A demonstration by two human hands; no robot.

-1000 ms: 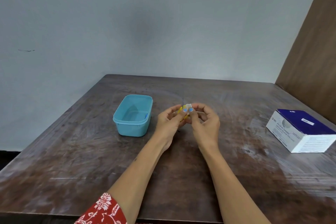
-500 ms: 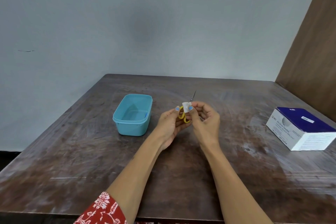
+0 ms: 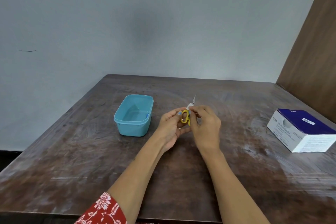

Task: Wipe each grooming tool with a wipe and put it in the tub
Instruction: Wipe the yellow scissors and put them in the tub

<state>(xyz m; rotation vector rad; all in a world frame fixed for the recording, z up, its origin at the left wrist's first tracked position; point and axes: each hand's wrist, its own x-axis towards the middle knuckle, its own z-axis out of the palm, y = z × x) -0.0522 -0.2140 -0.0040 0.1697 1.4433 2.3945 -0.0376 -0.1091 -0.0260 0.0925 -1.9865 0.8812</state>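
The left hand (image 3: 171, 127) held a small pair of scissors (image 3: 186, 117) with yellow handles, its fingers curled around the handle loops. The thin metal blades pointed up and away, toward the far side of the tabletop (image 3: 91, 160). The right hand (image 3: 205, 123) pinched a little white wipe (image 3: 189, 106) against the blades, just above the yellow loops. Both hands were close together, raised above the middle of the tabletop.

The blue tub (image 3: 133, 115) sat on the tabletop to the left of the hands, near them but not touching. It was open on top. A small blue thing lay inside by its right wall, too small to tell what it was.

A white and dark blue box (image 3: 301, 130) lay far to the right, well apart from the hands. A red flowery sleeve (image 3: 103, 209) showed at the near edge.
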